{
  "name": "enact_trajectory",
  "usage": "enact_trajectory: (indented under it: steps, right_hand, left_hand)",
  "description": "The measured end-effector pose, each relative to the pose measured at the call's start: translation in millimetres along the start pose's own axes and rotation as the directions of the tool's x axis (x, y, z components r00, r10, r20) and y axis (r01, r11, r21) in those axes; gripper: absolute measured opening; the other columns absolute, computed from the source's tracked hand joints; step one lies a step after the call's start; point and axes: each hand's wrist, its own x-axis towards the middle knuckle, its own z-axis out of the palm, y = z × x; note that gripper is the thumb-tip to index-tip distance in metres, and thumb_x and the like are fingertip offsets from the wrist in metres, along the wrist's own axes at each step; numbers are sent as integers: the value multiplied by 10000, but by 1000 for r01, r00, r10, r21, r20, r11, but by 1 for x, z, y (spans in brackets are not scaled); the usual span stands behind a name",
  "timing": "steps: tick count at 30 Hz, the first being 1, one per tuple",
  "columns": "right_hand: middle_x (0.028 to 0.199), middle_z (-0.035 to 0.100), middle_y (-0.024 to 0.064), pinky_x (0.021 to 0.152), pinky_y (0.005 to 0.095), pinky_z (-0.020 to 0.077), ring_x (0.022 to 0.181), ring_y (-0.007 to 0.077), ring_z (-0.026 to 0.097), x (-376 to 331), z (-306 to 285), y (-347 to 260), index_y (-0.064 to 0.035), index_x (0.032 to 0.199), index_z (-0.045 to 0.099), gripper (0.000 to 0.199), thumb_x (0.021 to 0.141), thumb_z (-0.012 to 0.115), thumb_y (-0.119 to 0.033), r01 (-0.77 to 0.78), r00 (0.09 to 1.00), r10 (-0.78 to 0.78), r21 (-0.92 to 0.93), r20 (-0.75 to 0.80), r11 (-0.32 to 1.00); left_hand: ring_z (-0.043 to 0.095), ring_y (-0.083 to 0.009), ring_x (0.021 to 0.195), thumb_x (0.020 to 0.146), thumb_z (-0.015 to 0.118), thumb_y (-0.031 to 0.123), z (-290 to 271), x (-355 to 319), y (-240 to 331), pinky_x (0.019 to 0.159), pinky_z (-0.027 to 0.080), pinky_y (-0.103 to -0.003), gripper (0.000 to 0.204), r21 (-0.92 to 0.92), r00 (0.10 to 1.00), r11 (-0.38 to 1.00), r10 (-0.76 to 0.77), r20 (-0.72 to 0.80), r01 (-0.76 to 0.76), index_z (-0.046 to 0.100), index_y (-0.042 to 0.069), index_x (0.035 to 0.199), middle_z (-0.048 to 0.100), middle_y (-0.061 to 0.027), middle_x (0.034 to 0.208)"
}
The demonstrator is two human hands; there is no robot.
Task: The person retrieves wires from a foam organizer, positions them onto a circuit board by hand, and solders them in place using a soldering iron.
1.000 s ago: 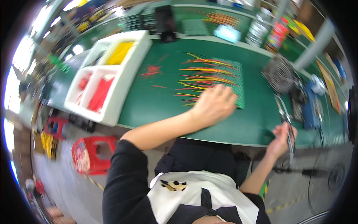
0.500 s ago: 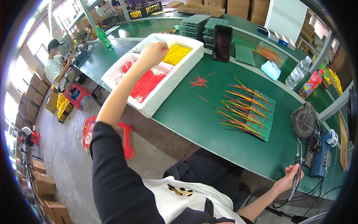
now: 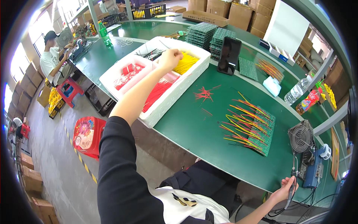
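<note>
Green table (image 3: pixel 194 130) in a box-filled workshop; left hand (image 3: pixel 169 59) pinches yellow wires (image 3: pixel 186 62) in the far white tray (image 3: pixel 164 108), right hand (image 3: pixel 283 188) grips a soldering iron (image 3: pixel 292 186)

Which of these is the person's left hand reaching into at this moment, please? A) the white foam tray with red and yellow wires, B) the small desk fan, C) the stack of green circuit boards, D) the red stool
A: the left hand is over the white foam tray, right beside its yellow wires, while the right hand holds a soldering iron at the table's near edge.
</note>
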Motion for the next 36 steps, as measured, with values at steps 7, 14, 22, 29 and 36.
enact_trajectory:
  steps: [7,14,22,29,36]
  right_hand:
    - [702,574,54,561,218,440,596,96,532,5,1,7,-21,852,534,173,872,588,-185,47,999,-48,41,25,998]
    - [718,583,58,562,218,433,601,97,540,2,-4,8,-17,876,544,170,874,585,-182,79,997,-80,27,19,997]
    - [716,586,62,558,212,433,596,96,537,3,-6,13,-13,878,548,164,872,587,-172,95,995,-95,40,15,995]
    - [726,586,62,566,214,436,603,96,537,1,-2,7,-13,884,548,171,870,593,-177,74,997,-74,63,-6,995]
    - [742,587,63,585,222,436,617,101,541,0,-3,7,-14,885,547,181,870,597,-188,73,997,-73,57,-13,996]
  left_hand:
    - [609,-102,726,863,588,146,-22,5,13,625,460,-220,145,-658,943,679,-283,174,325,609,53,973,670,-57,896]
    - [557,-64,639,838,637,185,-27,6,6,544,431,-188,170,-810,944,493,-243,224,318,622,60,951,674,-52,884]
    - [531,-87,626,843,627,227,-19,11,-4,549,444,-217,191,-831,947,463,-229,224,308,598,65,940,625,-42,834]
    - [325,-42,488,890,541,228,-17,6,10,448,257,-224,157,-425,919,816,-329,217,392,529,73,911,436,42,646]
    - [279,-16,474,874,570,230,-25,1,21,435,212,-192,215,-667,934,655,-266,239,357,527,52,986,440,55,626]
